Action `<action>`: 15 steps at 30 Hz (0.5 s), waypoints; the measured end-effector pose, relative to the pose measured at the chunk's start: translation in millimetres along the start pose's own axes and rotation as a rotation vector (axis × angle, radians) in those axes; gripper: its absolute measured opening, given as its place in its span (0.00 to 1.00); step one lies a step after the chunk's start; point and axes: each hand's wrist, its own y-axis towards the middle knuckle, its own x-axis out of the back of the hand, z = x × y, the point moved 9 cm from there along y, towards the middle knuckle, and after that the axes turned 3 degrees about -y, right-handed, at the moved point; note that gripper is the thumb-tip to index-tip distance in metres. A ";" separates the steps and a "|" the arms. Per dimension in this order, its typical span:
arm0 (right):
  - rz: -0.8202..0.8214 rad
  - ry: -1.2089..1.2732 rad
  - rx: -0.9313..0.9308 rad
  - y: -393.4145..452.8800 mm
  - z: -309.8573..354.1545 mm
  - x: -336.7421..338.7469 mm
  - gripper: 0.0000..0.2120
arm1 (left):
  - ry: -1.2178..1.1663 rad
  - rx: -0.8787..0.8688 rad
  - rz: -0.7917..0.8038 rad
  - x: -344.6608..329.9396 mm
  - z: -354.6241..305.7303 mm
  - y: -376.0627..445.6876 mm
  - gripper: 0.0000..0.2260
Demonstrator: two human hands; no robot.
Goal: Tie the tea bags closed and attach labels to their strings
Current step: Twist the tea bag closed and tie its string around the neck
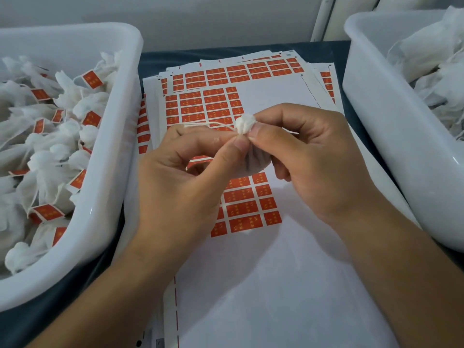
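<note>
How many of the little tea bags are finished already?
Lots look done: the white plastic tub on the left is piled with tied white tea bags wearing red labels. Both hands, left and right, pinch one white tea bag with an unlabelled string. The right-hand white tub holds unlabelled bags.

label (241,208) print too blurred to read

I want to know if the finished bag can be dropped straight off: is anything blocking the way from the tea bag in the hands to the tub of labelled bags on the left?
Nothing visible blocks it. The tea bag, pinched by the left hand and right hand, sits above the label sheets; the left tub is open-topped.
</note>
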 end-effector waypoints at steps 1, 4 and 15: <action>-0.004 -0.001 -0.002 0.0 0.0 0.2 0.09 | 0.007 -0.002 -0.011 1.6 0.1 0.5 0.05; -0.002 -0.009 -0.010 -0.2 -1.1 -1.2 0.07 | 0.067 -0.023 -0.038 5.7 -0.6 2.3 0.04; 0.061 0.100 -0.189 -1.8 -21.1 -7.2 0.10 | 0.270 -0.083 -0.072 3.9 -3.5 3.4 0.05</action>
